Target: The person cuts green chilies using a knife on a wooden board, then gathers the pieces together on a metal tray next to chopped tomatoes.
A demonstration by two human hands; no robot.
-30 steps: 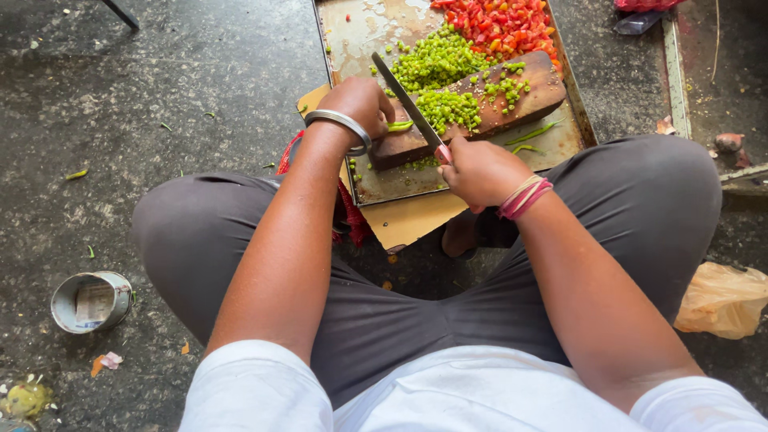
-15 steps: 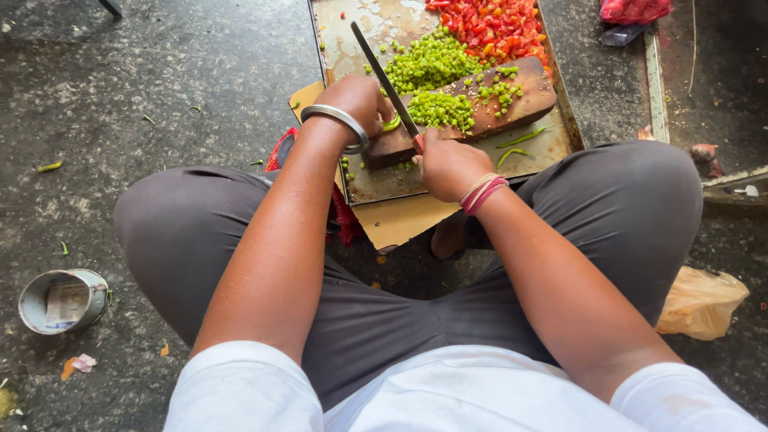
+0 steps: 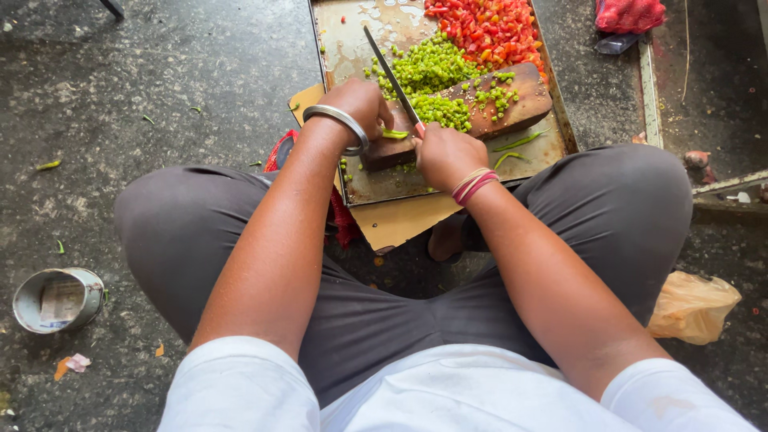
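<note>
While right fingers (image 3: 438, 148) grip the knife (image 3: 392, 78), left fingers (image 3: 370, 104) pin a green chilli (image 3: 394, 134).

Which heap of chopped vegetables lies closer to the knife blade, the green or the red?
The green chopped chilli heap, which lies right beside the knife blade; the red chopped heap sits farther along the metal tray.

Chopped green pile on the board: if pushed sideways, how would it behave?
The green pile is loose small bits, so it would likely scatter rather than move as one. Bits look light; strays already lie on the tray. Cut surfaces are probably moist, so some may stick to the board.
</note>
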